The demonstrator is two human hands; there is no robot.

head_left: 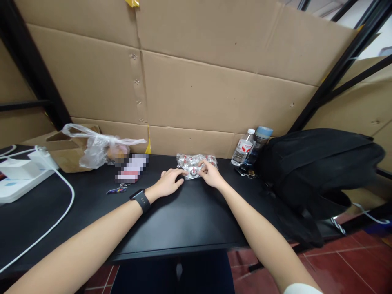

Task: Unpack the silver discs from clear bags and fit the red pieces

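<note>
A small clear plastic packet (193, 172) with a red mark and a round dark-edged thing inside lies near the middle of the black table. My right hand (212, 175) pinches its right side between thumb and fingers. From the left, my left hand (168, 182) reaches to the packet's left edge, fingers stretched out and fingertips touching it, the thumb apart. Just behind, several similar shiny packets (196, 158) with red print lie in a row against the cardboard wall. My right fingers partly cover them.
On the right stand a water bottle (243, 148), a blue-lidded bottle (260, 141) and a black backpack (318, 163). Keys (246, 172) lie before the bottles. At left are a cardboard box (69, 153), a tied plastic bag (94, 149), a keychain (116, 190) and a power strip (27, 179).
</note>
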